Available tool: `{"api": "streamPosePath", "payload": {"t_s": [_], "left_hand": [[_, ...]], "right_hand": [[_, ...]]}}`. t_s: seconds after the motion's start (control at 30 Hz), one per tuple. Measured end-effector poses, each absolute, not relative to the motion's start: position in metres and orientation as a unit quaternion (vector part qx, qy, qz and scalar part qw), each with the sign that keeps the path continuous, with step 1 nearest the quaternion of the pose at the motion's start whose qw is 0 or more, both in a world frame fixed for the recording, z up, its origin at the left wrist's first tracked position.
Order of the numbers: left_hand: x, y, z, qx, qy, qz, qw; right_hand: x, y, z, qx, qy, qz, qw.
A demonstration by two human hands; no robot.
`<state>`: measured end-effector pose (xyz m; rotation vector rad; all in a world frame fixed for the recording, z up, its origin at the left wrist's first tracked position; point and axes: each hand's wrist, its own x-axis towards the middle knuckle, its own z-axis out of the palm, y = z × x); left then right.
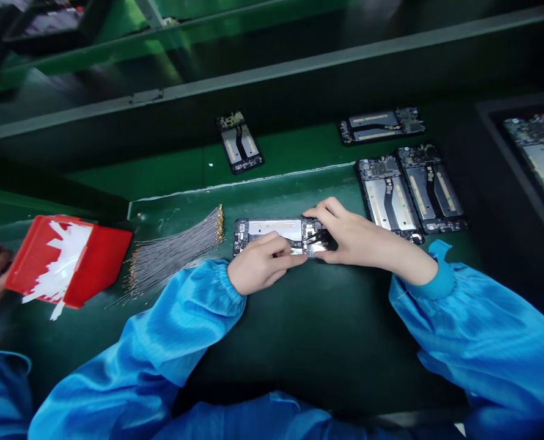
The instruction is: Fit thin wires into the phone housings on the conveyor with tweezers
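Head view: opened phone [276, 227], one, flat on green table [299, 342]. Right hand [323, 233]: thumb and fingers pinching phone's right end. Left hand [263, 263]: curled over lower edge; whether pinching anything, cannot tell. Leftward: wire bundle [175, 253], red box [109, 253]. Behind and rightward: four further phones [388, 198].

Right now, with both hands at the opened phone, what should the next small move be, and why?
Probably a gentle press by the left hand at the circuit board of the opened phone: that hand reaches the board's near edge, while the right hand spans the phone's long edges, which should steady it. Whether any connector is seated cannot be made out.
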<state>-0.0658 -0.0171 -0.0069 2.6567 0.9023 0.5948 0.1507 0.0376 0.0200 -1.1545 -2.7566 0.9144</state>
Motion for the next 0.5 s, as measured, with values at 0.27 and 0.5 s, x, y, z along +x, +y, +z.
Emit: {"api": "streamPosePath", "payload": {"t_s": [0.27,0.5], "left_hand": [[-0.0652,-0.0170,-0.0059,0.919,0.304,0.219,0.124],[-0.0646,-0.0172,-0.0066,0.923,0.300,0.207,0.123]], "right_hand": [[0.1443,0.0394,0.0211,-0.388,-0.876,0.285,-0.021],[0.1422,0.0394,0.0210,-0.391,-0.879,0.271,-0.023]]}}
